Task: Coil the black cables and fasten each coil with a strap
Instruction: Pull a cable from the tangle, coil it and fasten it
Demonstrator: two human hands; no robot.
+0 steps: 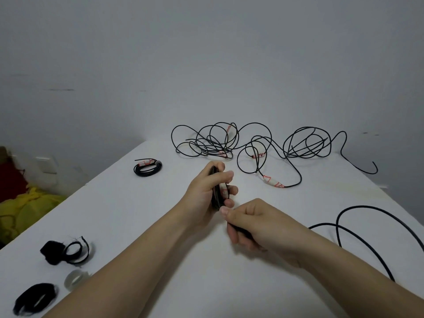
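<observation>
My left hand [210, 187] grips a small coil of black cable [218, 198] upright above the middle of the white table [128, 203]. Just below it, my right hand [250, 223] pinches the same cable's loose length, which runs off in wide loops [358, 228] to the right. A tangle of loose black cables [229, 141] with white-and-red labels lies at the far side. One finished coil [146, 168] lies at the far left. Black straps [66, 250] lie at the near left, with another black strap [34, 299] in the corner.
A clear tape roll [74, 278] sits between the straps. A labelled connector [274, 182] lies right of my hands. Beyond the table's left edge are yellow cloth [25, 212] and a red object [9, 180]. A grey wall stands behind.
</observation>
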